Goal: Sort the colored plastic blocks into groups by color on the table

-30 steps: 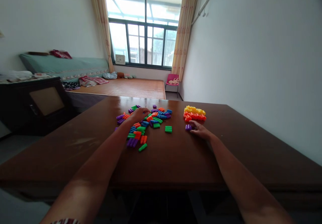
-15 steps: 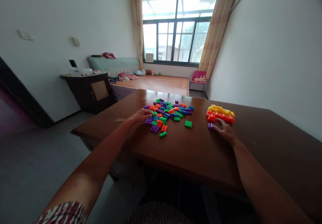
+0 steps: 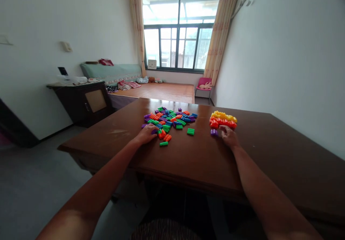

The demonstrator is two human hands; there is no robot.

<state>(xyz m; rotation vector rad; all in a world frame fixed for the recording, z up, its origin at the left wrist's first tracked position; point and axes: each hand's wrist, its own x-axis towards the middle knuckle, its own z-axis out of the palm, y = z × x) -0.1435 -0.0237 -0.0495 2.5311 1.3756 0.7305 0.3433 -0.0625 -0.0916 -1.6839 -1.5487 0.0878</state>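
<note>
Two bare hands, the left hand point(image 3: 146, 134) and the right hand point(image 3: 229, 136), at one brown counter point(image 3: 185, 161) strewn with small plastic pieces. One mixed pile point(image 3: 172, 119) of green, purple, orange and blue pieces, taken as landmark for all places below; too overlapped for an exact count. At near left of the mixed pile, one gripped purple piece point(image 3: 154, 131). At its near edge, one orange pair point(image 3: 167, 137), and nearer than that, one loose green piece point(image 3: 164, 144). Just beyond its far edge, one far purple piece point(image 3: 180, 109). Just right of the mixed pile, one three-barred green block point(image 3: 191, 131). Well to the right of it, three items close together: one yellow row point(image 3: 223, 116), one red-orange row point(image 3: 223, 123) on the near side of the yellow, and one purple block point(image 3: 214, 132) nearest.

Left arm stretched forward and inward to the near-left edge of the mixed pile; palm down, fingers and thumb closed round the gripped purple piece. Right arm slanted forward and inward, well right of the mixed pile; fingers loosely bent and parted, with nothing visibly held, just beside the purple block. Contact of right fingertips with the red-orange row: impossible to tell.
</note>
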